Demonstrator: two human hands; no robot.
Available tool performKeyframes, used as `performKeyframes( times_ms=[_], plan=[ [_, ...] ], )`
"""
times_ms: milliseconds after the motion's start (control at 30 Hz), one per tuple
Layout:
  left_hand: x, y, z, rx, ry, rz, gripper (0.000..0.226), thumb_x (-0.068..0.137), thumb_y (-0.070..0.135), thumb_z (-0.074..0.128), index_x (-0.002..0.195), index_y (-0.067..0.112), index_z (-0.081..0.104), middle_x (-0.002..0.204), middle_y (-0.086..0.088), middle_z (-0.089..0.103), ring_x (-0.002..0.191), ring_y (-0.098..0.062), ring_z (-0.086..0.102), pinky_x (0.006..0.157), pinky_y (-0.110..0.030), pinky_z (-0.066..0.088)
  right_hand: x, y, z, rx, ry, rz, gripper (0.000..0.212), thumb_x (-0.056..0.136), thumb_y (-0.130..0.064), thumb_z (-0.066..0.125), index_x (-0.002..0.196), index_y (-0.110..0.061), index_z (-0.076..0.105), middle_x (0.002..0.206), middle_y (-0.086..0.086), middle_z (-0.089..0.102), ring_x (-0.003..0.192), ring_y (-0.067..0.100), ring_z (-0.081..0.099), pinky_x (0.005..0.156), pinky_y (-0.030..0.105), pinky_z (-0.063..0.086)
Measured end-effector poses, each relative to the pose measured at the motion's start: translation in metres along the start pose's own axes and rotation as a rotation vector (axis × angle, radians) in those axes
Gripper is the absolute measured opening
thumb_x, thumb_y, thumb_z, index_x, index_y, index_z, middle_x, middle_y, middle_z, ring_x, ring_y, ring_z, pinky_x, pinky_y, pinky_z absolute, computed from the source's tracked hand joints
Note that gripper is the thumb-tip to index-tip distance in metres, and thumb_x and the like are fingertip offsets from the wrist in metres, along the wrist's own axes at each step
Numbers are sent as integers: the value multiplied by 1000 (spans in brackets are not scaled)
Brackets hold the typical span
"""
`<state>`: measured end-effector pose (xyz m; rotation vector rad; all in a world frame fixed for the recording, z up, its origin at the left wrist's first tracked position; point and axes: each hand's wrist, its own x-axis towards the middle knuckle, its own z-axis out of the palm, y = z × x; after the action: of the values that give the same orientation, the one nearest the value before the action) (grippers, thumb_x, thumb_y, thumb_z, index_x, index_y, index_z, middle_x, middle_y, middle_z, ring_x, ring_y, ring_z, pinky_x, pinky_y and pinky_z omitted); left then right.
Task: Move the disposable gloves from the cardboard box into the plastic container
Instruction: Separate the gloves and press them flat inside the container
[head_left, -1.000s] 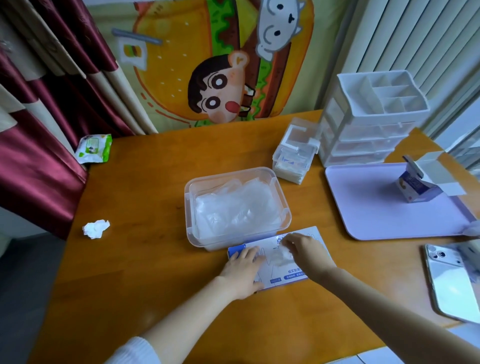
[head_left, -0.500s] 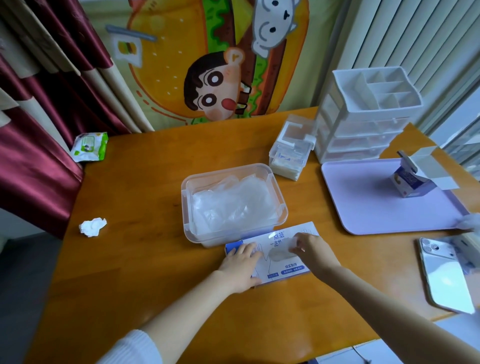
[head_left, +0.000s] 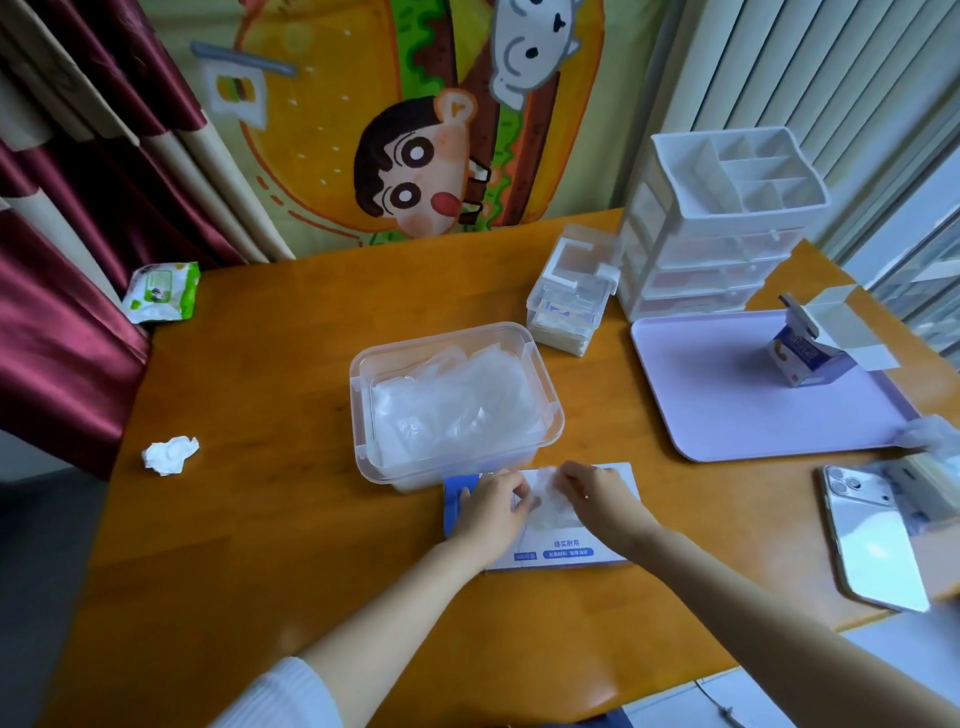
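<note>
left hand (head_left: 492, 512) sliding inward across the box (head_left: 569, 553), now meeting the right hand (head_left: 597, 501), both hands pinching the crumpled glove (head_left: 545, 500) bunching between them

Person, seen from the head camera; two arms come in from the near edge.

Left forearm (head_left: 374, 613): bare from the wrist back to a sleeve (head_left: 275, 693) at the near left of the scene.

Sleeve: white, knit-like, with fine lengthwise ribbing. Its cuff edge runs across the arm, well back from the wrist.

Right forearm (head_left: 753, 618): bare along all its visible length, out to the near right corner.

Left hand (head_left: 491, 512) and right hand (head_left: 597, 501): bare. The right hand carries one small bright speck on its back; what it is cannot be told.

Fingers (head_left: 506, 488): nails too blurred to judge.

Dark blue strip (head_left: 597, 721) at the near edge between the arms; whether it is clothing cannot be told.
</note>
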<state>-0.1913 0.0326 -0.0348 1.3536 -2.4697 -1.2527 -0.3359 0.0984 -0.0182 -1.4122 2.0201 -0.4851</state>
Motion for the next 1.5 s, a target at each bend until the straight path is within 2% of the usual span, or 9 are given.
performKeyframes(
  times_ms=[100,200,400,533,933,1067,1267,1367,1500],
  plan=[
    [-2,-6,1,114,-41,11,24,94,28,59,72,23,50,97,2,56,107,-19,48,104,-47,35,3,14,-6,168,138,135,31,97,-5,37,72,-20,45,73,-2,58,65,13,55,56,15,46],
    [-6,-8,2,224,-49,71,14,97,27,52,93,16,59,111,1,56,113,-17,45,105,-40,33,2,20,-13,317,235,246,27,101,-14,35,77,-13,48,79,4,59,76,23,59,70,40,54],
    [-11,-4,5,400,-227,189,39,97,30,50,135,22,45,139,5,42,131,-17,28,110,-60,17,-10,18,-10,204,19,227,37,91,-42,56,108,-10,49,100,-4,57,94,20,60,73,29,47],
    [-13,-1,5,566,-324,203,47,96,42,47,138,22,43,144,4,37,135,-24,20,106,-68,15,-7,27,-10,106,118,250,26,95,-20,54,70,-11,57,66,3,58,60,20,53,49,19,35],
    [-9,14,-2,695,-405,202,44,94,42,48,130,16,47,138,-4,42,134,-28,24,106,-64,24,0,11,-74,167,573,144,29,100,-16,43,82,0,59,72,11,62,64,21,51,55,31,34],
    [-11,25,-21,542,-409,183,50,94,41,50,140,25,41,139,-3,43,129,-25,34,105,-46,29,-3,-8,-90,193,627,45,32,100,-16,43,69,-7,45,58,2,46,55,15,34,47,22,26],
    [-15,59,-71,-71,210,292,49,86,25,69,126,15,42,117,9,41,112,-5,42,88,-7,32,-8,-38,-102,141,327,-124,31,97,-19,50,66,-17,50,57,-8,45,48,5,38,46,18,30],
    [-6,69,-90,-224,97,264,66,80,21,75,136,21,39,133,8,43,122,-4,40,96,-15,34,-7,-52,-104,158,37,-192,32,96,-21,52,66,-12,53,58,-3,46,48,4,35,48,16,27],
    [-2,73,-97,-483,1,213,11,85,12,70,91,19,65,90,-3,69,88,-14,66,77,-20,52,1,-59,-99,407,-27,-133,39,98,-29,46,89,6,61,76,16,58,68,19,52,66,32,42]
  ],
)
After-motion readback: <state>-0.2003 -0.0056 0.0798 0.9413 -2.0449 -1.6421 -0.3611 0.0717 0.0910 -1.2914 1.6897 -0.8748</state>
